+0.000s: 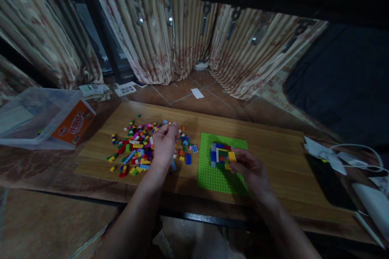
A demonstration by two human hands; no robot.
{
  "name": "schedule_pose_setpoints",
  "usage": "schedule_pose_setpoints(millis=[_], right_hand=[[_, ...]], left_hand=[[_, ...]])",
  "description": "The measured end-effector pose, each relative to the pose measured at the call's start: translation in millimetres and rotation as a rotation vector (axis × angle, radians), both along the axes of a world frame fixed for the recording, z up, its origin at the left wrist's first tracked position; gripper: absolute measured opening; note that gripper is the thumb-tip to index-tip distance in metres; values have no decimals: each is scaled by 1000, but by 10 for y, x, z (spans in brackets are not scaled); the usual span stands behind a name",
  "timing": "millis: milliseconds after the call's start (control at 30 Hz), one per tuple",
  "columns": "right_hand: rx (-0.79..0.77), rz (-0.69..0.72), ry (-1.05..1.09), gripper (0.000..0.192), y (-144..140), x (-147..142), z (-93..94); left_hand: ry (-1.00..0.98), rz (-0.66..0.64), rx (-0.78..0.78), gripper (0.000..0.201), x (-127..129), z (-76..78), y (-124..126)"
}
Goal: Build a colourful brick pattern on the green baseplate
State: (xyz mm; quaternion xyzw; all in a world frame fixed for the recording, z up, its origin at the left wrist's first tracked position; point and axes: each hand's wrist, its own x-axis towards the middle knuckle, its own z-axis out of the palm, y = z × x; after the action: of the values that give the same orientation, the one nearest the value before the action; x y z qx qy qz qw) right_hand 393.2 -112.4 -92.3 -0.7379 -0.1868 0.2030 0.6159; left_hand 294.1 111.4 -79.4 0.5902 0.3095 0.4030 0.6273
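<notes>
Over the pile of loose, mixed-colour toy bricks, my left hand has its fingers pinched together. Whatever they hold, if anything, is hidden or too small to name. My right hand grips a yellow brick between thumb and fingers, at the right side of a small brick structure. That structure, with blue, grey, white and red bricks, stands on the green studded baseplate. Whether the yellow brick touches the structure I cannot tell. A dark blue brick and a light blue brick lie between pile and baseplate.
Everything rests on a wooden board. Left of it stands a clear plastic bin with an orange label. Papers, a white cable and a dark flat object lie at the right. Striped curtains hang behind.
</notes>
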Motion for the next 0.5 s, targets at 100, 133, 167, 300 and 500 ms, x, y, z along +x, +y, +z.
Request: schedule_pose_setpoints(millis=[100,133,167,300,500], right_hand=[[-39,-108,-8,35,-150,151,29],[-51,-106,-14,36,-184,172,36],[-59,-92,-17,38,-212,180,37],[-100,-17,-24,36,-260,109,-24],[-153,172,-115,15,-199,-2,-115]], left_hand=[[68,-108,51,37,65,-84,-160],[99,-146,77,37,85,-114,-215],[130,-184,110,38,104,-145,-267],[210,-320,265,37,157,-258,-420],[302,-506,421,16,140,-308,-491]])
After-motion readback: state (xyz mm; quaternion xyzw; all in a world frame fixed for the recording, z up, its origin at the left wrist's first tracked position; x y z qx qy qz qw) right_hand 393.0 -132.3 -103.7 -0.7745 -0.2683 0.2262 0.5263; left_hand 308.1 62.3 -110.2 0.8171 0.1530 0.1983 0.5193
